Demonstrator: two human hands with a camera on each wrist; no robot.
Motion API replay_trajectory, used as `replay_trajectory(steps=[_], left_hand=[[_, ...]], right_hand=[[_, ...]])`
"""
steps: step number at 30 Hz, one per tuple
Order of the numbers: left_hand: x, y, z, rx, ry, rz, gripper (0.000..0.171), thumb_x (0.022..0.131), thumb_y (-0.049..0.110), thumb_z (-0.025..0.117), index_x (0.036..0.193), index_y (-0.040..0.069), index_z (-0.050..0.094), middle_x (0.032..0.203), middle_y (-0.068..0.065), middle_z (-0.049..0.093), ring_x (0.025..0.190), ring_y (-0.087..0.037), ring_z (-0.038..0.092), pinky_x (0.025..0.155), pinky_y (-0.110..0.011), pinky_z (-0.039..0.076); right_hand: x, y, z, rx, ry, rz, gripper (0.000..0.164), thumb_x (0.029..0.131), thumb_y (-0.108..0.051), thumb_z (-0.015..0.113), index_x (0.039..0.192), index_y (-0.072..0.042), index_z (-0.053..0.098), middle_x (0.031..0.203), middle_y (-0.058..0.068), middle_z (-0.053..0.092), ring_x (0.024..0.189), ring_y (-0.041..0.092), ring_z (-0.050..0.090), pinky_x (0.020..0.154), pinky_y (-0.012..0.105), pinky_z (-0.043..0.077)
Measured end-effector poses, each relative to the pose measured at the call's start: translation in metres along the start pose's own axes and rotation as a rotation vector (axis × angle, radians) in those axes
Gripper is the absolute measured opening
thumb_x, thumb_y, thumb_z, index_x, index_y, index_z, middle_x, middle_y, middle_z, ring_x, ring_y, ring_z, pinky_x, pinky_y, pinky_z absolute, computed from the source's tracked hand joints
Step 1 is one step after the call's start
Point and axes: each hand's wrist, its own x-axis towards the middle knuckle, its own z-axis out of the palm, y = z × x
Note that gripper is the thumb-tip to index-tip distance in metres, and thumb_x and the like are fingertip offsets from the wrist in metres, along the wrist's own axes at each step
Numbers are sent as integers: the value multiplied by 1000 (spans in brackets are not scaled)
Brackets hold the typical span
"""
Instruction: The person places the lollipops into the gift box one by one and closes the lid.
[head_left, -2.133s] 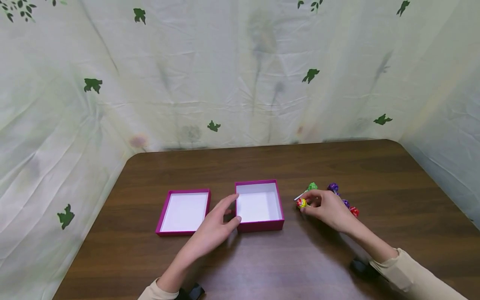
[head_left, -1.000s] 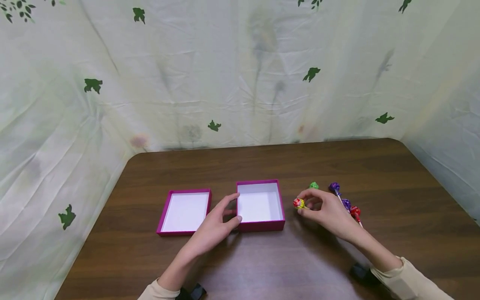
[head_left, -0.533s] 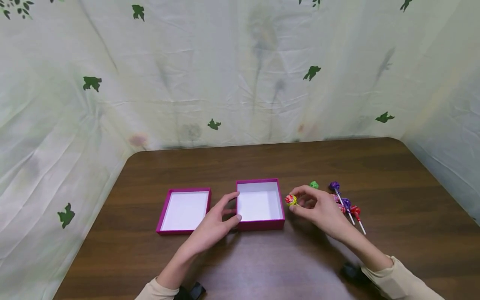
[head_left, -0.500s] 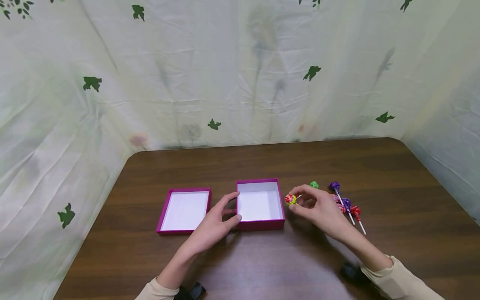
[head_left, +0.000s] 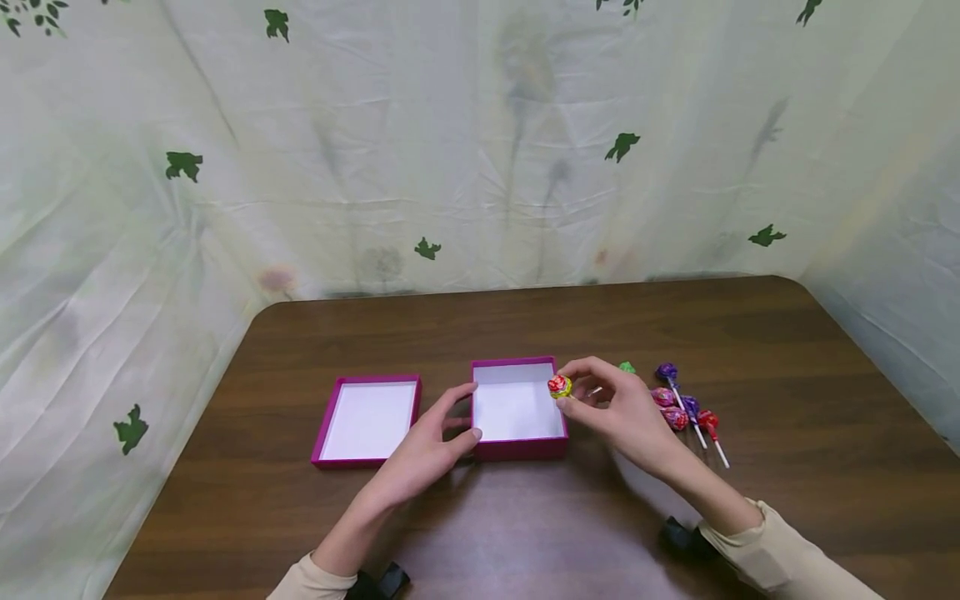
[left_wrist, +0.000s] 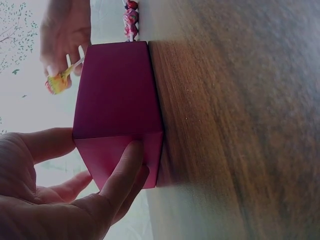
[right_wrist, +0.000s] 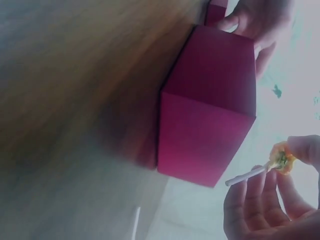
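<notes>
Lollipop [head_left: 559, 386] wrapper's red and yellow, but any print is too blurry for me to read. It's just above the open box's [head_left: 521, 451] right rim, pinched by the right hand [head_left: 621, 407], thumb against bent fingers, candy end up toward the box, stick sloping down and away. Left hand [head_left: 431, 440], fingers spread, touches the box's left side. Wood-grain table [head_left: 510, 533] underneath, leaf-print curtain [head_left: 480, 150] behind.
</notes>
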Motion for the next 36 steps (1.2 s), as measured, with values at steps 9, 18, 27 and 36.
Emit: replay_trajectory(steps=[9, 18, 27, 36], left_hand=[[0, 0, -1, -1, -2, -11, 58, 93, 20, 67, 147, 23, 43, 150, -2, 41, 122, -26, 56, 89, -46, 50], [1, 0, -1, -17, -11, -19, 58, 93, 21, 67, 146, 25, 44, 150, -3, 40, 122, -27, 56, 89, -47, 50], [0, 0, -1, -30, -8, -13, 59, 93, 22, 68, 146, 25, 44, 151, -2, 40, 120, -26, 57, 88, -47, 50], [2, -1, -1, -20, -23, -23, 59, 94, 20, 66, 148, 24, 42, 151, -3, 39, 122, -27, 55, 91, -46, 49]], right_hand=[[11, -8, 15, 53, -42, -63, 28, 86, -23, 78, 110, -27, 66, 93, -3, 66, 79, 18, 61, 69, 34, 51], [21, -12, 33, 62, -62, -95, 25, 87, -21, 77, 109, -25, 67, 96, -5, 68, 82, 17, 61, 70, 37, 51], [37, -14, 47, -13, -70, -73, 28, 85, -16, 78, 110, -19, 67, 99, -10, 66, 83, 12, 59, 77, 39, 51], [48, -14, 51, -89, -105, -29, 23, 84, -17, 78, 104, -22, 69, 93, -11, 66, 85, 11, 60, 79, 36, 53]])
